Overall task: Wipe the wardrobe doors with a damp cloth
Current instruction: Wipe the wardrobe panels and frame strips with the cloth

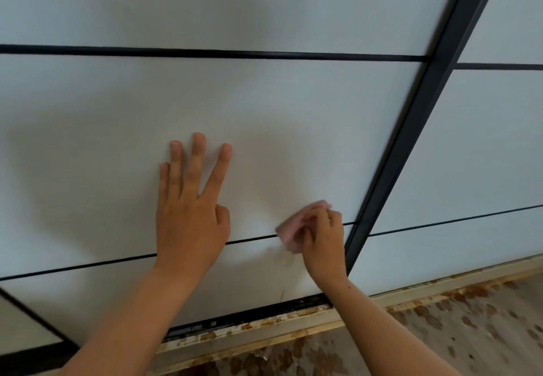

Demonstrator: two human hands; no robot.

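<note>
- 2 hands are on 1 pale door (293, 96): the left hand (191, 214) lies flat, fingers spread wide, bracing the panel; the right hand (321, 240) has its fingers closed around a pink cloth (289, 233).
- The cloth presses low on the door, over a thin dark strip (117, 259) and just left of the dark frame (411, 146).
- A yellowish smear (286, 261) sits just below the cloth.
- Risk, as I judge it: a bunched cloth covers little and may spread the smear; it could snag on the strip; hard bracing could shift the door in its track (249, 318).
</note>
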